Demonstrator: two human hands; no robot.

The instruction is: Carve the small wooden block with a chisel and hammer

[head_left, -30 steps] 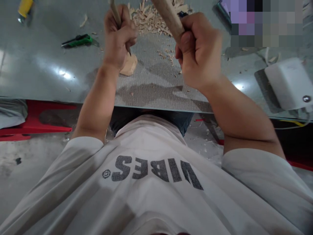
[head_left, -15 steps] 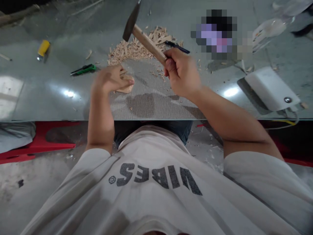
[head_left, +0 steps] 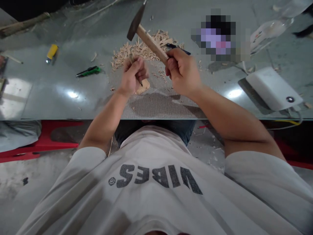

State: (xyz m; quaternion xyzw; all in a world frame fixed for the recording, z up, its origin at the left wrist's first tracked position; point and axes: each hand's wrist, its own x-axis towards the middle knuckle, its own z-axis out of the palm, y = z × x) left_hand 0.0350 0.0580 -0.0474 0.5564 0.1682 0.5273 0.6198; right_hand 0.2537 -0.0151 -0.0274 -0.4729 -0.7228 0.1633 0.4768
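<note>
Left hand (head_left: 133,75), fisted round slim pale-handled dark-tipped tool (head_left: 131,58), shifted toward three o'clock; tip over pale wooden block (head_left: 144,87) at five o'clock. Right hand (head_left: 183,71) gripped wood-handled steel hammer (head_left: 151,41). Seemingly aligning; next blow wanted steady tip.

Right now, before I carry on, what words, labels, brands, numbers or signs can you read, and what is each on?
"VIBES": on the front of the white shirt, upside down in this view.
Round emblem beside it: too small to read.
Markings on the clear plastic bottle: too small and blurred.
Pixelated patch: nothing readable.
Hammer and wood block: no lettering visible.
</note>
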